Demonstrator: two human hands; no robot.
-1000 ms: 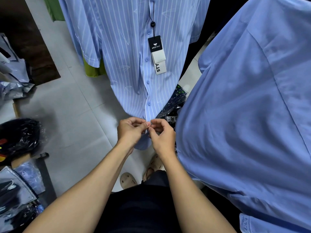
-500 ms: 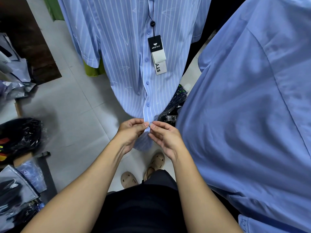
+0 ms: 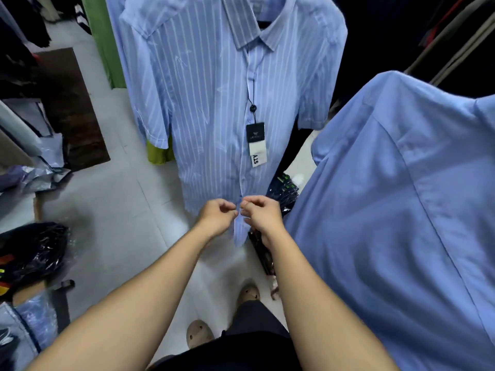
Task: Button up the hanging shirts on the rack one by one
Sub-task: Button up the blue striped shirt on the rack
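Note:
A light blue shirt with white stripes [image 3: 209,97] hangs in front of me, its front placket closed from the collar downward. A black and white tag [image 3: 256,144] dangles on a cord at mid-chest. My left hand [image 3: 217,216] and my right hand [image 3: 263,214] meet at the bottom of the placket, each pinching the shirt's hem edge with curled fingers. The lowest button is hidden between my fingertips. A plain blue shirt [image 3: 401,210] hangs close on the right.
Black plastic-wrapped bundles [image 3: 32,253] lie on the floor at left, and more bagged clothes [image 3: 284,188] sit behind the striped shirt. A green garment [image 3: 158,156] hangs behind it. Grey floor tiles [image 3: 115,210] lie between. Dark clothes fill the upper right.
The view has tilted up, so the whole striped shirt and its collar show. My hands stay together at the lower placket, fingers curled tighter than half a second ago.

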